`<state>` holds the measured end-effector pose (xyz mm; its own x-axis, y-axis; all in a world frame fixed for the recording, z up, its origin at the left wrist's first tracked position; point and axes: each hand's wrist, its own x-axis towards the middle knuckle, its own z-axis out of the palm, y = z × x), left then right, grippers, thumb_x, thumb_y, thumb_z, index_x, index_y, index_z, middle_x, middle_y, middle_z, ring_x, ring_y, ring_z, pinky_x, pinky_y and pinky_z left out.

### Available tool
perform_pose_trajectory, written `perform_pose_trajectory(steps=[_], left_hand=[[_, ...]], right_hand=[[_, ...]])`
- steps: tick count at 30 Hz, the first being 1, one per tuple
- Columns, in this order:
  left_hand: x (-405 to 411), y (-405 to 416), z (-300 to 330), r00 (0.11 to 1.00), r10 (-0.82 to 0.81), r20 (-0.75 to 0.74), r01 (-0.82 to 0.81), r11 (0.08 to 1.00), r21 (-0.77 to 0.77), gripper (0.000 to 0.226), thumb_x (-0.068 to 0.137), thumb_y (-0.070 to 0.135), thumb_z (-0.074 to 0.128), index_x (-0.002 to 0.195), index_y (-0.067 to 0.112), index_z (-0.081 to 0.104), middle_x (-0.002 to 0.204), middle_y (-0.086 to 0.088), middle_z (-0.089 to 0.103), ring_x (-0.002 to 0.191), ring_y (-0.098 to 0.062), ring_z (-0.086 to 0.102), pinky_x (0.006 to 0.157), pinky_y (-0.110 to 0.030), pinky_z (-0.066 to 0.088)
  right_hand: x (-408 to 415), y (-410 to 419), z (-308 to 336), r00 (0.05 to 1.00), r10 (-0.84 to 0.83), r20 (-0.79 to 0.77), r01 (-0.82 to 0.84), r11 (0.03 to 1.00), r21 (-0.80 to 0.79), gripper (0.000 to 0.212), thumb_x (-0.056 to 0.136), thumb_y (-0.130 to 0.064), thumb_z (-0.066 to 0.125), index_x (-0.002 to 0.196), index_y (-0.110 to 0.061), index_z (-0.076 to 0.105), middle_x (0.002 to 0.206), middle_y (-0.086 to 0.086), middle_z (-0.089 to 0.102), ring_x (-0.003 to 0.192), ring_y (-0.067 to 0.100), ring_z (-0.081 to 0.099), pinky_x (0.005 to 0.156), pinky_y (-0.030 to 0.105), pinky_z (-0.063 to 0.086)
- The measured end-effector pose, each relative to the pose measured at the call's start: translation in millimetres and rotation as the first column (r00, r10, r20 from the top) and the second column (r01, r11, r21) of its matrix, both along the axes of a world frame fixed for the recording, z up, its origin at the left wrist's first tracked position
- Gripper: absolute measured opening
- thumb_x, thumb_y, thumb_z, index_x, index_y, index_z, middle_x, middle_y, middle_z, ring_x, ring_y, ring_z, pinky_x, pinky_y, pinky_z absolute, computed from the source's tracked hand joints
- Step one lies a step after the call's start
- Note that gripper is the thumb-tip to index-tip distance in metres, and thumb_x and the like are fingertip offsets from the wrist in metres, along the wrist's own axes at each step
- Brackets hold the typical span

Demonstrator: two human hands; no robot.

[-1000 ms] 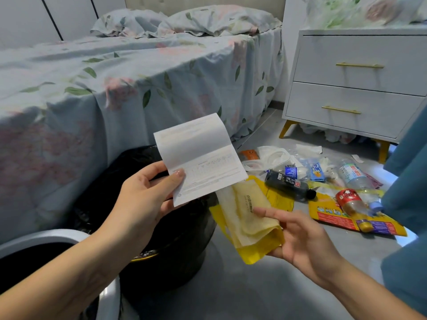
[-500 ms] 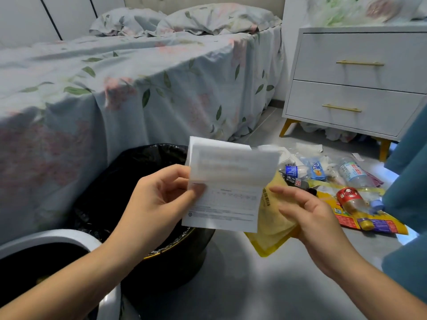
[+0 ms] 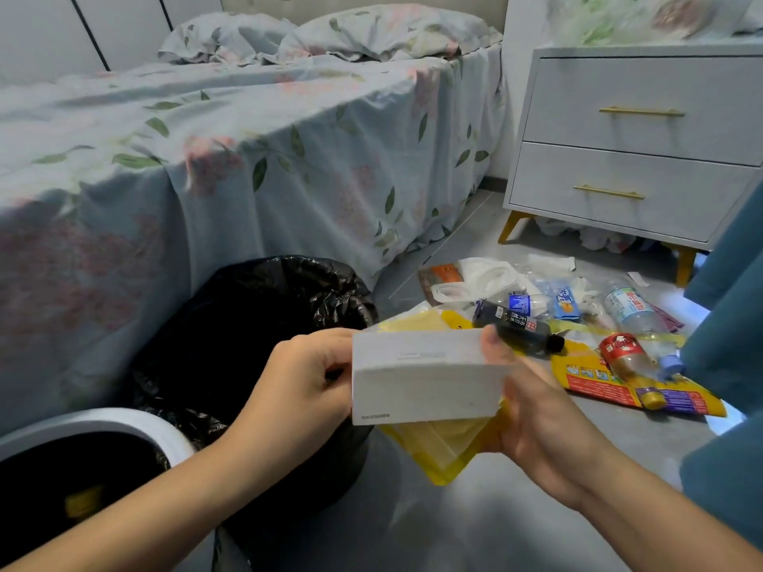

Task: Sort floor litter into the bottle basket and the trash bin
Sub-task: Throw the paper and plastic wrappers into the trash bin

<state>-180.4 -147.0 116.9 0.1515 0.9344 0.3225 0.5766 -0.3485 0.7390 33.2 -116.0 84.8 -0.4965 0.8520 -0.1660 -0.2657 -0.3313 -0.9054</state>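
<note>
Two hands: left hand (image 3: pixel 301 377) and right hand (image 3: pixel 536 423). One folded white paper (image 3: pixel 421 377) and one yellow bag (image 3: pixel 437 447) sit at the fingers. Beyond the fingers, three bottles: a dark bottle (image 3: pixel 516 328), a red-labelled bottle (image 3: pixel 627 357), a clear bottle (image 3: pixel 627 307). Left of the fingers, one black-lined bin (image 3: pixel 256 324) and one white basket (image 3: pixel 136 427). Two pillows (image 3: pixel 330 35).

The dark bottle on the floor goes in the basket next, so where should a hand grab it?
Grip the dark bottle around its mid-body, coming from above. It lies on its side on the yellow packaging, cap toward the nightstand side, its upper side exposed.
</note>
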Motion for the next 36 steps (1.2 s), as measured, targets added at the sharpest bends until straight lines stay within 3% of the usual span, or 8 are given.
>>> perform_pose_trajectory(steps=[6,9,12,15,18,24,31,36], left_hand=[[4,9,-2,0.859,0.239,0.452,-0.064,0.928,-0.368,0.022,0.092,0.011,0.058,0.111,0.021,0.064,0.11,0.0,0.072,0.095,-0.012,0.07,0.068,-0.022,0.056],[6,15,4,0.658,0.43,0.618,-0.007,0.825,-0.566,0.034,0.077,0.039,0.067,0.105,0.018,0.065,0.112,-0.005,0.07,0.101,-0.021,0.067,0.074,-0.031,0.056],[5,14,7,0.763,0.269,0.587,0.087,0.858,-0.507,0.063,0.048,0.046,0.087,0.105,0.027,0.068,0.098,0.004,0.076,0.092,-0.016,0.072,0.071,-0.032,0.058],[5,10,2,0.854,0.112,0.508,0.147,0.885,-0.443,0.06,0.06,0.028,0.086,0.115,0.013,0.066,0.106,-0.007,0.074,0.099,-0.024,0.071,0.084,-0.037,0.057],[2,15,0,0.815,0.213,0.539,0.063,0.892,-0.449,0.045,0.059,0.013,0.088,0.101,0.005,0.073,0.097,-0.012,0.076,0.091,-0.029,0.072,0.076,-0.034,0.059],[-8,19,0,0.779,0.276,0.563,0.013,0.89,-0.455,0.041,0.058,0.015,0.082,0.097,0.006,0.072,0.092,-0.011,0.076,0.083,-0.026,0.074,0.063,-0.027,0.059],[-24,13,5,0.852,0.283,0.439,-0.053,0.883,-0.466,0.042,0.065,0.032,0.075,0.101,0.012,0.07,0.096,-0.006,0.076,0.086,-0.018,0.073,0.068,-0.026,0.059],[-75,2,19,0.938,0.27,-0.217,-0.322,0.91,-0.261,0.033,0.077,0.058,0.058,0.096,0.032,0.067,0.086,0.017,0.071,0.08,0.005,0.064,0.07,-0.014,0.05]], right_hand=[[1,6,-12,0.988,-0.157,0.01,0.157,0.987,-0.023,0.074,0.061,0.012,0.069,0.12,-0.029,0.053,0.095,0.002,0.075,0.079,0.02,0.072,0.056,0.037,0.059],[2,8,-12,0.986,-0.167,-0.013,0.167,0.986,0.004,0.069,0.054,0.002,0.07,0.118,-0.023,0.059,0.098,0.005,0.075,0.084,0.02,0.073,0.057,0.035,0.059],[-3,6,-6,0.993,-0.115,0.032,0.112,0.99,0.089,0.06,0.057,-0.007,0.074,0.112,-0.025,0.063,0.1,0.002,0.075,0.083,0.016,0.072,0.058,0.031,0.057],[-16,3,1,0.997,-0.077,0.016,0.074,0.989,0.129,0.052,0.066,-0.005,0.073,0.112,-0.028,0.061,0.099,0.0,0.075,0.081,0.015,0.072,0.058,0.031,0.057],[-26,1,6,0.999,-0.032,-0.002,0.032,0.992,0.123,0.046,0.079,0.003,0.064,0.113,-0.028,0.061,0.102,0.001,0.074,0.082,0.017,0.071,0.058,0.03,0.057],[-30,5,7,0.986,0.096,-0.133,-0.095,0.995,0.019,0.036,0.084,-0.043,0.058,0.114,-0.025,0.068,0.117,0.009,0.069,0.102,0.026,0.068,0.078,0.042,0.059],[-46,14,-8,0.985,-0.063,0.163,0.034,0.984,0.173,0.032,0.08,-0.009,0.072,0.109,-0.02,0.066,0.098,0.005,0.075,0.085,0.021,0.072,0.064,0.038,0.06],[-69,54,26,0.96,-0.096,0.264,-0.02,0.914,0.406,0.027,0.082,-0.003,0.069,0.098,-0.024,0.066,0.088,-0.007,0.076,0.075,0.006,0.071,0.055,0.019,0.055]])
